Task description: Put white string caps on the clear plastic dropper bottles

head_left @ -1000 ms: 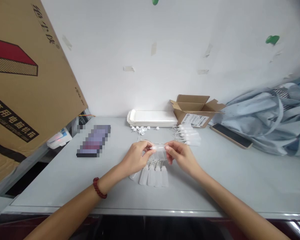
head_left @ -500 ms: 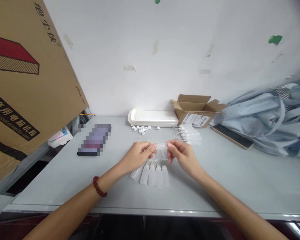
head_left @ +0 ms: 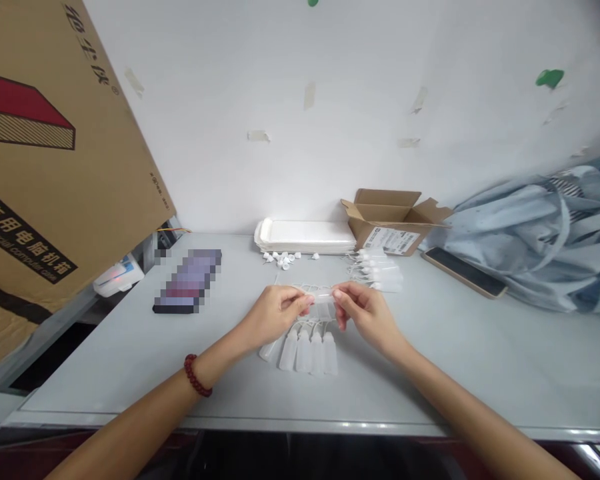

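Between the fingertips of both hands lies a small translucent plastic bottle [head_left: 323, 295], held roughly level above the table. My left hand [head_left: 273, 313] pinches its left end, thumb against fingers. At its right end, my right hand [head_left: 364, 310] grips with thumb and forefinger. Fingers cover both of its ends. Just below the hands, several similar translucent bottles [head_left: 304, 352] with thin curved white tubes lie side by side. More of them, partly hidden, show behind the held one. Another group of bottles [head_left: 383, 273] rests beyond my right hand.
Small white caps [head_left: 283, 260] are scattered before a stack of white trays [head_left: 310, 235]. An open cardboard box [head_left: 387, 227] and a phone [head_left: 464, 272] stand right of them. A pixelated dark device [head_left: 187, 281] lies left. A large carton [head_left: 55, 167] leans in; blue cloth [head_left: 535, 240] heaps at right.
Both hands keep their hold on the bottle between them, with only a slight shift of the fingers. The whole view has moved a little. Nothing on the table has visibly changed place.
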### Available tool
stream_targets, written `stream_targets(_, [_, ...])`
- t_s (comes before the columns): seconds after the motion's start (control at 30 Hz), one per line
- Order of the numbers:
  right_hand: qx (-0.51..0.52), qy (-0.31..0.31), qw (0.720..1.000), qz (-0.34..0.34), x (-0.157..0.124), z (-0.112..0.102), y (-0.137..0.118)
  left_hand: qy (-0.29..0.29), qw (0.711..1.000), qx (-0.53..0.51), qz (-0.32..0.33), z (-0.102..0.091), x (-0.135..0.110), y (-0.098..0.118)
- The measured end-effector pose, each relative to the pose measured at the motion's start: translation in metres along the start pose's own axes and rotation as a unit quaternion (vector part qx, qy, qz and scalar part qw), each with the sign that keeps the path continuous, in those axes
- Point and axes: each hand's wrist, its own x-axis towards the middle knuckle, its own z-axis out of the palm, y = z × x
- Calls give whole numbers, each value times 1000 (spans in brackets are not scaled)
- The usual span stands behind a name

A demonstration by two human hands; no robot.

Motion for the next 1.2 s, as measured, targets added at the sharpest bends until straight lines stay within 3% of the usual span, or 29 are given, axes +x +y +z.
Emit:
stream_targets(0.23, [47,-13,998,29,5,-2,-4,21,998,32,40,4,0,4])
stream_targets(0.37, [50,2,998,38,11,-24,-12,59,995,62,56,-4,8,-1])
stream_targets(0.53, [-54,102,993,37,18,-75,-16,152,953,255,62,-40,26,-46])
stream_targets(0.6, [-88,154,984,20,19,-94,-14,173,939,292,61,-54,33,-66])
stream_targets(0.67, [-102,165,981,26,18,-110,-12,175,934,302,72,-62,39,-80])
stream_targets(0.83, [-151,44,984,89,15,-129,-8,117,932,323,115,-61,46,-90])
stream_targets(1.07, [-204,-86,960,172,17,-144,12,96,925,354,98,-60,45,-93])
stream_targets(1.2, [-239,-112,943,202,20,-149,24,97,928,347,96,-61,44,-93])
